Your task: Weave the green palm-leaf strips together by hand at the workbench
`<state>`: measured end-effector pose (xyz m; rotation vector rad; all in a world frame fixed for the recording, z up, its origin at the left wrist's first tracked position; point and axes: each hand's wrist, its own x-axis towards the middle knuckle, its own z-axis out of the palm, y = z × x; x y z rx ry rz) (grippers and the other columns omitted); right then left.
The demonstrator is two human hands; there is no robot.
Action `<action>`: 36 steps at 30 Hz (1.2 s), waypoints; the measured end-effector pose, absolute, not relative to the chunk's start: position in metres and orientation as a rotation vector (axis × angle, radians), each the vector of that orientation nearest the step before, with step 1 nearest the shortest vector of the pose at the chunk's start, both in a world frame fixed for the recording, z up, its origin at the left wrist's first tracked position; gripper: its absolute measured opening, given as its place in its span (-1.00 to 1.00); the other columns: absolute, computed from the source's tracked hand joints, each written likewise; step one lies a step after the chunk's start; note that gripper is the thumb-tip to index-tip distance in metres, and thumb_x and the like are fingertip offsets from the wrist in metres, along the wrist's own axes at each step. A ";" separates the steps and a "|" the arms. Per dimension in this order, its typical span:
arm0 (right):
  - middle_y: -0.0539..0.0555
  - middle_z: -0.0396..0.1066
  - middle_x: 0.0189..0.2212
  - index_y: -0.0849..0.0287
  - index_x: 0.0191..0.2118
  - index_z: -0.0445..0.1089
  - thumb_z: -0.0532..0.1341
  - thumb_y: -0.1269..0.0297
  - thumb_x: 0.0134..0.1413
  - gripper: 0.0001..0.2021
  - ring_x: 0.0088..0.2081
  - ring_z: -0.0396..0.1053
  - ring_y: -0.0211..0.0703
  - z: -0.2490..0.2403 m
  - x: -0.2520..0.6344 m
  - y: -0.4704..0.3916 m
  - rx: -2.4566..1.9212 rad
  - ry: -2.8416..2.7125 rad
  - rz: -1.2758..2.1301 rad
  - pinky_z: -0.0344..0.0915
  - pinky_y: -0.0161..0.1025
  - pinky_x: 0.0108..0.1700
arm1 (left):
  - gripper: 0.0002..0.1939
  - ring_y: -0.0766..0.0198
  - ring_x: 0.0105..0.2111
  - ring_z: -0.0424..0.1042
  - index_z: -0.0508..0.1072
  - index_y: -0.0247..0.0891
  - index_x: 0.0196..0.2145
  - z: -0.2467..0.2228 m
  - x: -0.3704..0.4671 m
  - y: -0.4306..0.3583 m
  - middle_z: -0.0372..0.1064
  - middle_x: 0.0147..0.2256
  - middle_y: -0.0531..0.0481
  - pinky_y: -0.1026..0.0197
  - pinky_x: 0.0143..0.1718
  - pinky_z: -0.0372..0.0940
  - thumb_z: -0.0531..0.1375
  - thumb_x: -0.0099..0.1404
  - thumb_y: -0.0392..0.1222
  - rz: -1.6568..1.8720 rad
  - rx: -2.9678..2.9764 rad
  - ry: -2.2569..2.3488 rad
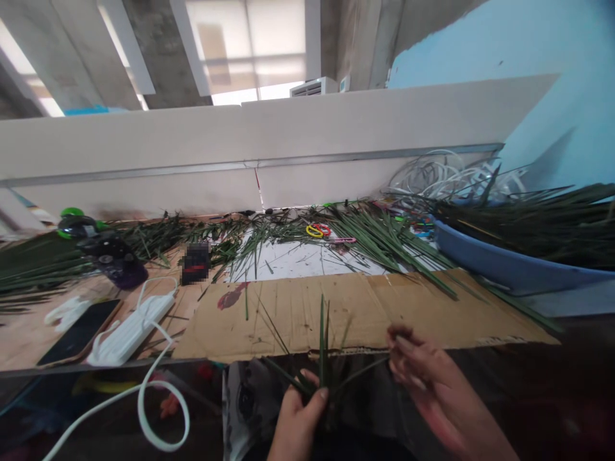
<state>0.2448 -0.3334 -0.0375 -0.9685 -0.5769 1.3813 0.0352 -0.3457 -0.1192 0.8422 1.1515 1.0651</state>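
At the table's front edge my left hand [302, 410] pinches a small bunch of long green leaf strips [323, 346] between thumb and fingers. Two strips stand nearly upright from it, and others fan out to both sides. One thin strip [362, 369] runs right, up to the fingers of my right hand [425, 371]. That hand is curled closed at the strip's end and slightly blurred. Beneath the upright strips lies a flat cardboard sheet [432, 314]. The lower ends of the bunch are hidden by my left hand.
Cut leaves [379, 237] lie behind the cardboard, near scissors [319, 230] with yellow and red handles. A blue tub [509, 259] of leaves stands right. On the left are a bottle [108, 253], a phone [79, 333] and a white power strip [132, 330], its cord hanging over the edge.
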 end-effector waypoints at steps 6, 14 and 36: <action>-0.01 0.44 -0.55 0.20 -0.46 0.51 0.43 0.02 -0.10 -0.69 -0.49 0.36 -0.21 -0.081 0.222 -0.340 -1.065 -1.073 1.532 0.28 -0.29 -0.38 | -0.48 0.40 -0.63 0.23 0.31 -0.24 -0.42 -0.114 0.049 -0.342 0.31 -0.59 0.15 0.35 -0.58 0.10 0.43 -0.09 0.17 1.090 0.641 0.941; 0.05 0.51 -0.47 0.17 -0.33 0.51 0.43 -0.07 -0.17 -0.60 -0.43 0.44 -0.10 -0.094 0.199 -0.338 -1.034 -1.056 1.573 0.35 -0.20 -0.34 | -0.52 0.38 -0.57 0.23 0.37 -0.29 -0.47 -0.112 0.049 -0.343 0.29 -0.56 0.12 0.31 -0.50 0.15 0.43 -0.05 0.15 1.108 0.780 0.931; -0.04 0.51 -0.54 0.17 -0.38 0.43 0.51 0.27 -0.13 -0.74 -0.58 0.38 -0.36 -0.058 0.194 -0.339 -0.782 -0.599 1.695 0.29 -0.45 -0.47 | -0.66 0.36 -0.62 0.29 0.37 -0.28 -0.40 -0.103 0.055 -0.347 0.41 -0.55 0.03 0.35 -0.60 0.15 0.40 0.04 -0.03 1.127 0.490 0.814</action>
